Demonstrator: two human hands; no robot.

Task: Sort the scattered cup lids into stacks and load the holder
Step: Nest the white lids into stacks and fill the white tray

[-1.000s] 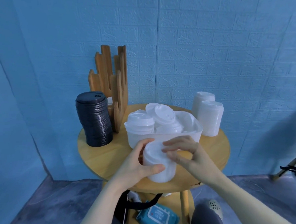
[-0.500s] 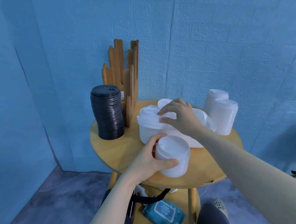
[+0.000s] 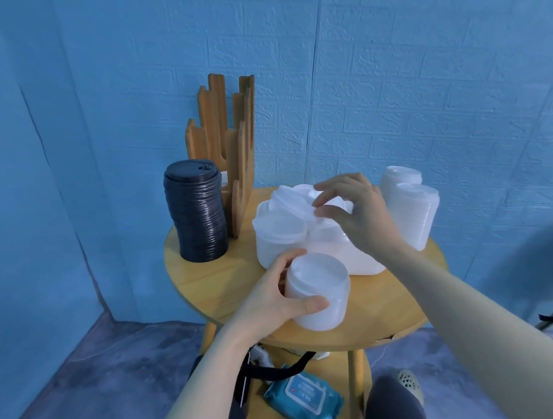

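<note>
Gripping a short stack of white cup lids (image 3: 317, 292) at the near edge of the round wooden table (image 3: 214, 278), the left hand (image 3: 274, 303) has its thumb across the front of the stack and its fingers curled round the back, clamped on it; the stack's base rests on the tabletop. Below, on the table's lower shelf, lies a blue pack of wet wipes (image 3: 304, 398) beside a black strap.

Just behind the held stack stands a white plastic tub (image 3: 336, 254), filled above its rim with loose white lids (image 3: 285, 215) lying at mixed angles. The right hand (image 3: 356, 211) reaches over the tub, thumb and fingertips pinched on the edge of one of these lids near the top of the heap.

Left of the tub, a tall stack of black cup lids (image 3: 199, 214) stands on the table, leaning slightly. Behind it, at the far left rim, rises the wooden lid holder (image 3: 229, 147) with upright slats of stepped heights; a bit of white shows low in it, too hidden to identify. At the far right, two stacks of white lids (image 3: 412, 207) stand side by side, touching, just beyond the tub.
</note>
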